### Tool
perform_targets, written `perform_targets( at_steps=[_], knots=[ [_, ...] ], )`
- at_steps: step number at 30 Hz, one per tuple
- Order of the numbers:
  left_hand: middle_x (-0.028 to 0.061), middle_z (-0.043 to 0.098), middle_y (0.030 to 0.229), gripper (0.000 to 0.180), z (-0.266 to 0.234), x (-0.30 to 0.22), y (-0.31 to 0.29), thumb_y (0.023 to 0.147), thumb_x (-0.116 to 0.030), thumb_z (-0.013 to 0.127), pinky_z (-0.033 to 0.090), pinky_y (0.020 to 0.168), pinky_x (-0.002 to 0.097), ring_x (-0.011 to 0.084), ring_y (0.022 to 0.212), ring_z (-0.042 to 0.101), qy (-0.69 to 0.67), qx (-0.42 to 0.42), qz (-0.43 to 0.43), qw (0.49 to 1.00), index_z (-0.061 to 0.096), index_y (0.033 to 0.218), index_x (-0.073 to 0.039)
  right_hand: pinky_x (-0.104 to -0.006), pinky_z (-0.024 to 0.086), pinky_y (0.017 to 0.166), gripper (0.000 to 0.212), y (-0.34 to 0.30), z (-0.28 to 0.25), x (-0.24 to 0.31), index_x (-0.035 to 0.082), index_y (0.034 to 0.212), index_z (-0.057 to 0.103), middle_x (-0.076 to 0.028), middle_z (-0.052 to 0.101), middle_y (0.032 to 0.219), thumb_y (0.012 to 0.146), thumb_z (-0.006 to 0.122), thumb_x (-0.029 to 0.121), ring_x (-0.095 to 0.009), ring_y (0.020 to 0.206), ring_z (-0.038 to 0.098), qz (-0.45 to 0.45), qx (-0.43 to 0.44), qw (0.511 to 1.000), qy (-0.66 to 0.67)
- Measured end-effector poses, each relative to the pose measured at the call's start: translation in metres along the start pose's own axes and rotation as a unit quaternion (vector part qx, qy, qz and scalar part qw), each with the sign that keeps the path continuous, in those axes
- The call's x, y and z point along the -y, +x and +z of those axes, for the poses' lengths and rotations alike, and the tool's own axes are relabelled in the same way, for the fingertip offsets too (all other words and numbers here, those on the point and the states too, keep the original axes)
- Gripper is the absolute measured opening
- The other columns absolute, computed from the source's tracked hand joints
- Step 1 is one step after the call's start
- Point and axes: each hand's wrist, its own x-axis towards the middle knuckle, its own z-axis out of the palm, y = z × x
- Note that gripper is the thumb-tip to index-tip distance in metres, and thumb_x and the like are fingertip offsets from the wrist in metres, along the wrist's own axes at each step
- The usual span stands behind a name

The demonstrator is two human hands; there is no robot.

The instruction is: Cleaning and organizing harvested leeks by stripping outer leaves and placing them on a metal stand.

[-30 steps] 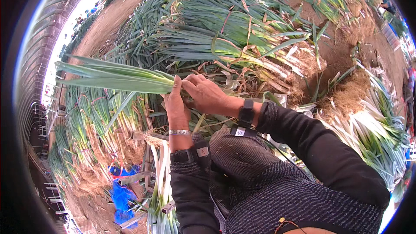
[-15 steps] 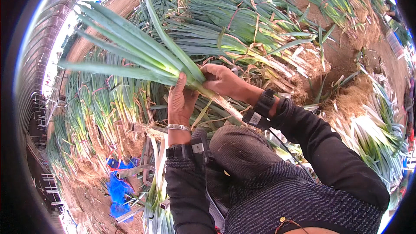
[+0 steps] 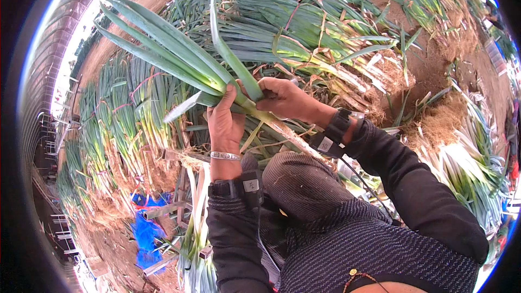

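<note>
A long green onion [image 3: 172, 49] slants across in front of me, its leaves fanned to the upper left and its pale stalk running down toward my knee. My left hand [image 3: 225, 125] is closed around it just below where the leaves split, thumb on top. With the fingers of my right hand [image 3: 293, 100] I pinch the base of one outer leaf [image 3: 230, 59], which stands apart from the others. Another leaf [image 3: 190, 106] is bent over beside my left thumb. The stalk's lower end is hidden near my knee.
Bundled green onions [image 3: 304, 27] lie in a big heap ahead, roots to the right. More bundles [image 3: 122, 114] line the left side. Whitish peeled onions [image 3: 461, 165] lie to the right. Blue plastic [image 3: 146, 236] and a metal frame [image 3: 165, 210] are at lower left.
The outer leaf in my right hand has swung right, farther from the fan. The lowest left leaf, straight before, is now bent down. Both hands stay around the stalk.
</note>
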Motion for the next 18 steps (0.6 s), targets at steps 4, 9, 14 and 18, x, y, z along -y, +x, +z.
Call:
perform_targets(
  at_steps=[4, 9, 14, 18],
  knots=[
    [0.0091, 0.067, 0.099, 0.030, -0.019, -0.022, 0.011, 0.083, -0.003, 0.074, 0.056, 0.079, 0.0342, 0.0216, 0.086, 0.066, 0.016, -0.053, 0.010, 0.998, 0.062, 0.110, -0.005, -0.0211, 0.043, 0.071, 0.019, -0.034, -0.018, 0.012, 0.002, 0.103, 0.060, 0.004, 0.055, 0.084, 0.087, 0.068, 0.002, -0.004, 0.080, 0.050, 0.037, 0.032, 0.999, -0.021],
    [0.0076, 0.067, 0.097, 0.028, -0.017, -0.021, 0.009, 0.083, -0.001, 0.073, 0.057, 0.079, 0.0344, 0.0212, 0.087, 0.066, 0.035, -0.052, 0.033, 0.998, 0.062, 0.109, -0.004, -0.0241, 0.046, 0.077, 0.020, -0.058, -0.036, 0.057, 0.001, 0.105, 0.061, 0.002, 0.060, 0.090, 0.089, 0.070, 0.007, -0.006, 0.084, 0.055, 0.024, -0.004, 0.996, 0.090],
    [0.0082, 0.067, 0.099, 0.026, -0.017, -0.016, 0.009, 0.085, 0.001, 0.070, 0.057, 0.080, 0.0343, 0.0216, 0.089, 0.066, 0.049, -0.060, 0.067, 0.995, 0.061, 0.109, -0.005, -0.0339, 0.052, 0.077, 0.029, -0.026, -0.081, 0.060, 0.000, 0.113, 0.060, -0.010, 0.066, 0.095, 0.089, 0.067, 0.013, -0.019, 0.083, 0.065, 0.052, -0.043, 0.970, 0.234],
    [0.0082, 0.065, 0.102, 0.029, -0.020, -0.014, 0.011, 0.086, 0.003, 0.067, 0.056, 0.078, 0.0339, 0.0219, 0.090, 0.066, 0.063, -0.100, 0.053, 0.992, 0.059, 0.112, -0.006, -0.0377, 0.052, 0.084, 0.045, 0.001, -0.069, 0.017, -0.003, 0.124, 0.055, -0.017, 0.065, 0.099, 0.084, 0.069, 0.013, -0.029, 0.091, 0.065, 0.037, -0.039, 0.920, -0.389]
  ],
)
